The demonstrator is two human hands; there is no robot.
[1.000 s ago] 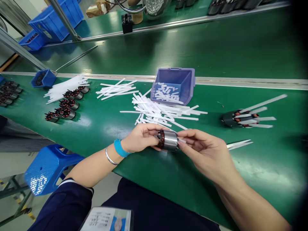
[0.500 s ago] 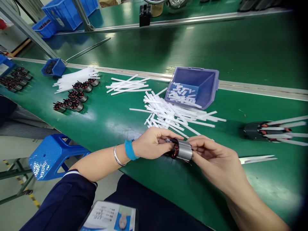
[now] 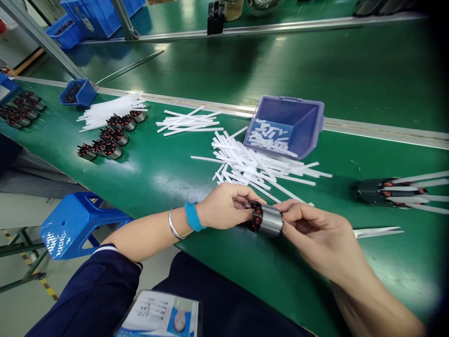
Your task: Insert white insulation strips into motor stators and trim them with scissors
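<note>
- Left hand (image 3: 224, 208) clamps a wound stator core (image 3: 271, 221) by its copper end; the right hand's (image 3: 319, 229) thumb and forefinger are at the opposite end, though I cannot tell whether they pinch anything there.
- Green workbench (image 3: 161, 182): the core is held on its side above the near part; steadying it at this angle should keep the slots easy to reach.
- Purple bin (image 3: 308, 126): tilted toward the wearer, with short white pieces inside, beyond the core.
- Dark copper-wound part (image 3: 368, 192): lies to the right with long white strips sticking out; keeping the right elbow low should avoid knocking them.
- Pointed metal blades (image 3: 379, 232): just beside the right hand, handles hidden, so that wrist wants care.
- Loose white strips (image 3: 242, 157): heaped between bin and core; light, straight fingertip pressure would likely suit such thin pieces, without scraping the windings.
</note>
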